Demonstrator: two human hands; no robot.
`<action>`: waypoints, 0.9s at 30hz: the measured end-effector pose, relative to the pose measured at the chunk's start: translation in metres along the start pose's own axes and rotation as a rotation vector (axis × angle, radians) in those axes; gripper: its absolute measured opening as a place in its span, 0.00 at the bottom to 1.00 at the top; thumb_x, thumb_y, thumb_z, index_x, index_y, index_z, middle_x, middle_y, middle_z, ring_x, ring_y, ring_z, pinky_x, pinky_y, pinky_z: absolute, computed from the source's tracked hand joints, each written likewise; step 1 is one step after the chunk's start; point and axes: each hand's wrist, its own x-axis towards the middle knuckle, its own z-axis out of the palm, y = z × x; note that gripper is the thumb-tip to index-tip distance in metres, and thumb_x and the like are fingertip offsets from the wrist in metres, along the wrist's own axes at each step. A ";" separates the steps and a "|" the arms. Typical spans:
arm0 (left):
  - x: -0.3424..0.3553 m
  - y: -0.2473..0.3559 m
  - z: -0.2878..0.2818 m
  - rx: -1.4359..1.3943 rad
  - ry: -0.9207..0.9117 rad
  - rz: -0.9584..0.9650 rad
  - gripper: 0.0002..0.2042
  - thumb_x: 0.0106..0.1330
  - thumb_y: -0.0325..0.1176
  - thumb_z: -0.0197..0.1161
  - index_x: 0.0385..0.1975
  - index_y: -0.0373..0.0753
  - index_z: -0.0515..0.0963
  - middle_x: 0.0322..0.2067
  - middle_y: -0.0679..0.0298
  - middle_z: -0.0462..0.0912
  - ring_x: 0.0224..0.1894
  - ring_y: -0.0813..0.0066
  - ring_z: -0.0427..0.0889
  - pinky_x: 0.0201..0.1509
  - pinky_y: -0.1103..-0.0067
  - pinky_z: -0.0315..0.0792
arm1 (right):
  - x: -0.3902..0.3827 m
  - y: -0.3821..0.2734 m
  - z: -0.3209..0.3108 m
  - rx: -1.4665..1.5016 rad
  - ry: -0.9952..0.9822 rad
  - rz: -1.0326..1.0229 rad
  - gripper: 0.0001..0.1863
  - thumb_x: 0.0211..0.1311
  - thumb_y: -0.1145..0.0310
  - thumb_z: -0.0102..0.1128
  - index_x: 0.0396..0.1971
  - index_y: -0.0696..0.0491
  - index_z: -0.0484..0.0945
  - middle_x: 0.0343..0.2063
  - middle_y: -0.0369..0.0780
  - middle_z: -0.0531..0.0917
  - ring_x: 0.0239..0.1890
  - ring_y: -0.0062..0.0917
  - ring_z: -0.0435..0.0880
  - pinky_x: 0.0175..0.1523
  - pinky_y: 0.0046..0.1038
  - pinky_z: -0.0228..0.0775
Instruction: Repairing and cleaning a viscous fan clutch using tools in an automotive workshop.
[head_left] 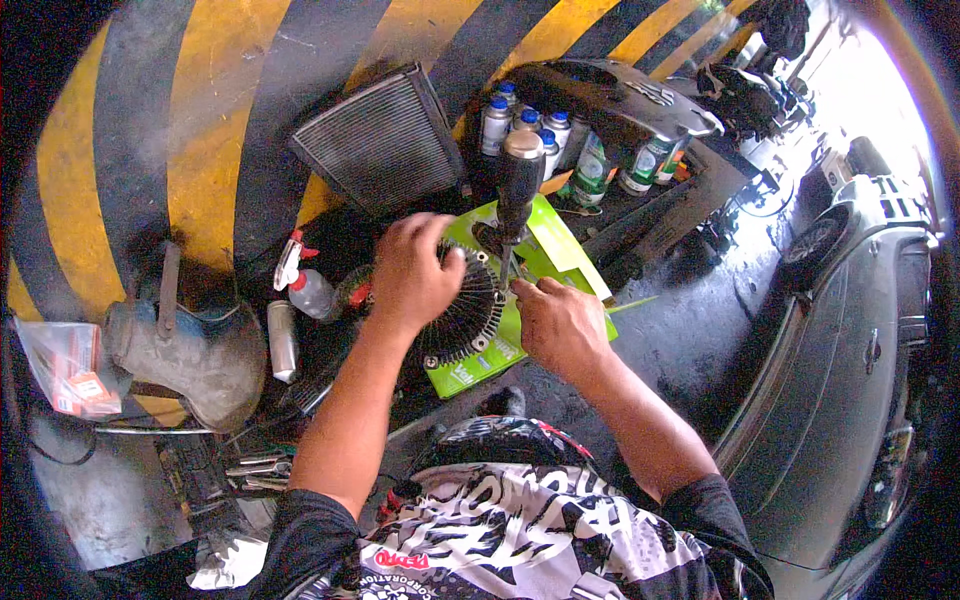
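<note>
A dark round metal part with radial fins (465,330), which looks like a fan clutch, lies on a flattened lime-green carton (570,260). Above its right rim stands a screwdriver (519,185), nearly upright, with a black handle and a silver cap; its tip is hidden by fingers. My right hand (565,325) is closed at the lower end of the screwdriver's shaft, at the part's right edge. Over the upper left of the fins is my left hand (415,275), thumb apart from its bent fingers, with nothing visible in it; whether it presses on the part I cannot tell.
Several blue-capped bottles (496,125) and green bottles (592,165) stand beyond the carton. A pleated filter or radiator (380,140) leans on the striped wall. Left are a spray bottle (312,290), a can (283,340) and a welding mask (195,350). A grey car (840,370) stands at right.
</note>
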 end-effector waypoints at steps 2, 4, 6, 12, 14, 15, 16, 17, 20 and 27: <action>-0.012 -0.025 0.002 0.134 -0.122 -0.276 0.30 0.66 0.51 0.63 0.62 0.37 0.74 0.59 0.45 0.78 0.60 0.43 0.77 0.67 0.59 0.70 | 0.003 0.001 0.001 -0.003 0.001 -0.029 0.16 0.63 0.66 0.58 0.51 0.50 0.81 0.30 0.43 0.83 0.33 0.43 0.86 0.37 0.45 0.78; -0.009 -0.028 -0.002 0.115 -0.230 -0.445 0.33 0.66 0.57 0.62 0.64 0.40 0.73 0.60 0.45 0.77 0.60 0.42 0.77 0.65 0.58 0.71 | 0.007 -0.001 0.000 -0.023 -0.019 -0.042 0.12 0.66 0.63 0.57 0.45 0.51 0.81 0.27 0.44 0.84 0.30 0.45 0.86 0.35 0.47 0.78; 0.001 -0.009 -0.009 0.154 -0.401 -0.517 0.38 0.64 0.67 0.58 0.67 0.45 0.72 0.59 0.45 0.78 0.61 0.43 0.77 0.65 0.57 0.72 | 0.007 0.004 0.007 -0.027 -0.003 -0.053 0.11 0.67 0.62 0.56 0.41 0.51 0.80 0.26 0.45 0.84 0.29 0.45 0.86 0.35 0.48 0.77; 0.011 0.003 -0.016 0.186 -0.454 -0.495 0.36 0.61 0.68 0.63 0.60 0.45 0.78 0.55 0.45 0.82 0.57 0.45 0.81 0.62 0.59 0.75 | 0.010 0.011 0.008 -0.059 -0.078 -0.093 0.10 0.68 0.63 0.53 0.37 0.53 0.77 0.27 0.46 0.85 0.30 0.45 0.87 0.35 0.48 0.78; 0.008 -0.008 -0.013 0.156 -0.470 -0.484 0.37 0.60 0.70 0.62 0.60 0.47 0.78 0.54 0.46 0.82 0.57 0.46 0.82 0.61 0.59 0.76 | 0.008 0.011 0.008 -0.073 -0.144 -0.100 0.10 0.67 0.64 0.51 0.38 0.53 0.78 0.29 0.47 0.86 0.32 0.45 0.88 0.35 0.48 0.79; 0.006 -0.013 -0.011 0.123 -0.489 -0.466 0.38 0.59 0.73 0.60 0.60 0.49 0.78 0.53 0.47 0.83 0.56 0.47 0.82 0.60 0.59 0.76 | 0.008 0.012 0.011 -0.077 -0.113 -0.128 0.09 0.68 0.63 0.53 0.37 0.52 0.77 0.28 0.46 0.85 0.30 0.44 0.87 0.35 0.47 0.78; 0.007 -0.014 -0.010 0.125 -0.487 -0.468 0.38 0.59 0.73 0.60 0.60 0.49 0.78 0.53 0.47 0.83 0.56 0.47 0.82 0.60 0.59 0.76 | 0.009 0.015 0.014 -0.082 -0.079 -0.150 0.09 0.68 0.62 0.56 0.37 0.52 0.77 0.26 0.45 0.85 0.29 0.44 0.86 0.34 0.46 0.77; 0.008 -0.014 -0.009 0.142 -0.498 -0.462 0.38 0.59 0.72 0.60 0.59 0.49 0.79 0.52 0.48 0.83 0.55 0.48 0.83 0.59 0.59 0.77 | 0.010 0.019 0.016 -0.082 -0.079 -0.154 0.09 0.68 0.62 0.56 0.37 0.52 0.77 0.26 0.45 0.85 0.29 0.44 0.86 0.34 0.46 0.77; 0.008 -0.013 -0.007 0.178 -0.483 -0.438 0.37 0.59 0.72 0.61 0.57 0.48 0.80 0.50 0.49 0.85 0.53 0.48 0.84 0.57 0.59 0.79 | 0.015 0.029 0.018 -0.122 -0.104 -0.193 0.08 0.67 0.62 0.56 0.37 0.51 0.76 0.26 0.44 0.85 0.28 0.42 0.87 0.34 0.45 0.78; 0.005 -0.018 -0.010 0.151 -0.439 -0.428 0.37 0.58 0.72 0.61 0.54 0.46 0.82 0.47 0.47 0.87 0.49 0.47 0.86 0.53 0.58 0.81 | 0.027 0.042 0.019 -0.146 -0.105 -0.333 0.09 0.66 0.62 0.59 0.39 0.50 0.76 0.24 0.41 0.85 0.27 0.40 0.87 0.32 0.43 0.78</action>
